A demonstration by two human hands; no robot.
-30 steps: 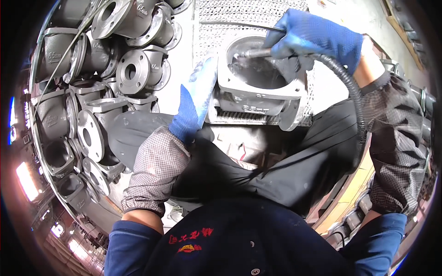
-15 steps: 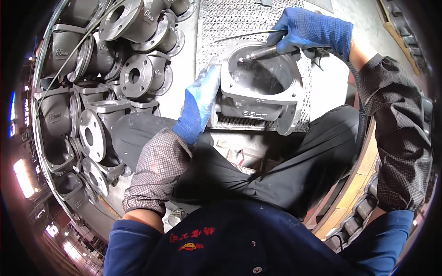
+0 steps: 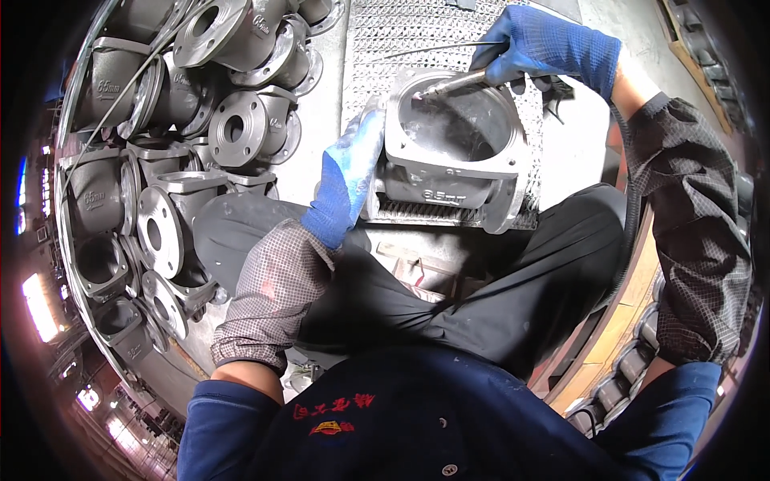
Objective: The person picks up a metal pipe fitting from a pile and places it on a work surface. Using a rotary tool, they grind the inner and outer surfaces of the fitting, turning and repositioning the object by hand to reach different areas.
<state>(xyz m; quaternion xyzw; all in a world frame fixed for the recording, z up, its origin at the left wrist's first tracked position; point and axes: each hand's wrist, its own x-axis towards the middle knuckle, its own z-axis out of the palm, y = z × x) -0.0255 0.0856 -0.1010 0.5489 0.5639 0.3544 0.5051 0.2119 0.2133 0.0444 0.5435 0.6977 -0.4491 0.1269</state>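
Observation:
A grey cast-iron valve body [image 3: 445, 186] rests on a mesh-topped bench, its wide round opening facing up. My left hand [image 3: 346, 180], in a blue glove, is closed around the flange on the valve body's left side. At the far right of the opening, my right hand [image 3: 549, 54], also gloved in blue, is closed on a slim metal die grinder [image 3: 455, 83]. The grinder slants down to the left, its tip inside the opening near the far left wall. A thin rod [image 3: 437, 50] sticks out leftward from beside my right fingers; its other end is hidden.
Several similar grey valve castings [image 3: 250, 128] are piled on the left. The perforated metal mesh [image 3: 377, 40] extends beyond the valve body. A dark hose [image 3: 630, 200] runs down beside my right arm. Wooden crate edges [image 3: 597, 361] with more castings lie at the right.
My right hand has moved slightly up and away, and the grinder's tip has shifted up and left along the opening's inner wall. My left hand and the valve body have barely moved.

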